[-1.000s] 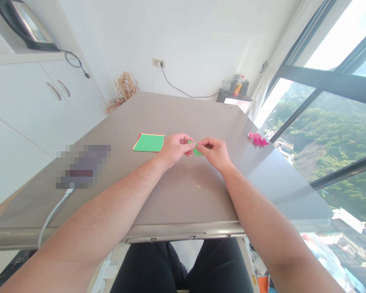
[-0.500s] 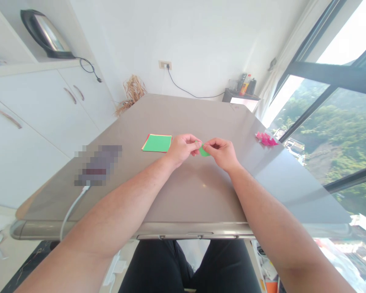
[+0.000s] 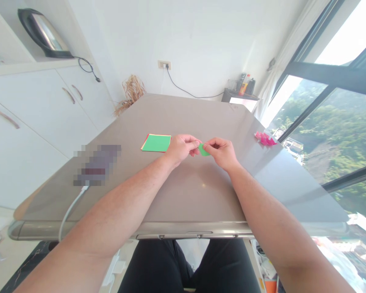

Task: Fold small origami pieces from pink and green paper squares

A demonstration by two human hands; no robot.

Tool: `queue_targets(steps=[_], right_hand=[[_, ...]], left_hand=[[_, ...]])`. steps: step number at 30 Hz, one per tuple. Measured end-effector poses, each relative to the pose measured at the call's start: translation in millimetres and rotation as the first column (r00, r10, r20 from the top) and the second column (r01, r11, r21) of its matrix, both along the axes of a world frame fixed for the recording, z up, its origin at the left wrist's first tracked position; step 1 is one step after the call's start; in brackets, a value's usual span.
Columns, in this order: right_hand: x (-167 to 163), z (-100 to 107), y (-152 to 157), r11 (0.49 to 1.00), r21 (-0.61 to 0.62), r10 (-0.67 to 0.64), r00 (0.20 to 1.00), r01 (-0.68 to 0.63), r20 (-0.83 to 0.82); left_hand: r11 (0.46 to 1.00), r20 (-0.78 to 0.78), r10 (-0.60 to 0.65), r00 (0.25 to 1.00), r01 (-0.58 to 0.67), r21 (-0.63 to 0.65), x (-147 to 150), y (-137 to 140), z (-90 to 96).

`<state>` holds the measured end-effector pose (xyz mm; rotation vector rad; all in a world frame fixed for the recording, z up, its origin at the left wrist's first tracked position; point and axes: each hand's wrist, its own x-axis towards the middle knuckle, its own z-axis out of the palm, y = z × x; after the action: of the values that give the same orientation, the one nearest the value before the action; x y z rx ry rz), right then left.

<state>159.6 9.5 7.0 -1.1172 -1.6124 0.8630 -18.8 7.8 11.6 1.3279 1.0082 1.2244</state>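
- Left hand (image 3: 183,148) — thumb and fingers pinching the left edge of a small green paper piece (image 3: 203,150); wrist just right of the paper stack (image 3: 156,143), nearer than its front edge.
- Right hand (image 3: 222,151): thumb and forefinger pinching the same piece from the other side, other fingers curled; farther right of the stack than the left hand.
- Green piece between both hands, right of the stack and apart from it; folds too small to make out.
- Stack: green sheet uppermost, red and pale yellow edges showing, flat on the grey-brown table (image 3: 189,195).
- Pink paper shapes (image 3: 265,138) — a cluster, well to the right of the stack.
- Pixelated object (image 3: 97,165), left of the stack and nearer the wearer; white cable (image 3: 75,204) at its near end.
- Dried plant (image 3: 133,88) beyond the stack, leftward; wall socket (image 3: 164,64) beyond it too, higher up.
- Bottles (image 3: 244,84) far beyond the stack, rightward.
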Motion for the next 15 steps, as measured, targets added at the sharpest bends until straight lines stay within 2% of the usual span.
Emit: queue_targets(steps=[4, 8, 15], right_hand=[[0.1, -0.5, -0.1, 1.0, -0.002, -0.003, 1.0, 0.003, 0.007], [-1.0, -1.9, -0.6, 1.0, -0.009, 0.012, 1.0, -0.012, 0.027], [-3.6, -4.3, 0.4, 0.999, -0.007, 0.033, 0.999, -0.033, 0.042]], left_hand=[[1.0, -0.035, 0.004, 0.999, -0.004, 0.027, -0.4, -0.3, -0.5], [0.994, -0.151, 0.001, 0.988, 0.016, 0.107, -0.1, -2.6, -0.4], [0.986, -0.273, 0.083, 0.958, -0.038, 0.164, -1.9, 1.4, -5.5]])
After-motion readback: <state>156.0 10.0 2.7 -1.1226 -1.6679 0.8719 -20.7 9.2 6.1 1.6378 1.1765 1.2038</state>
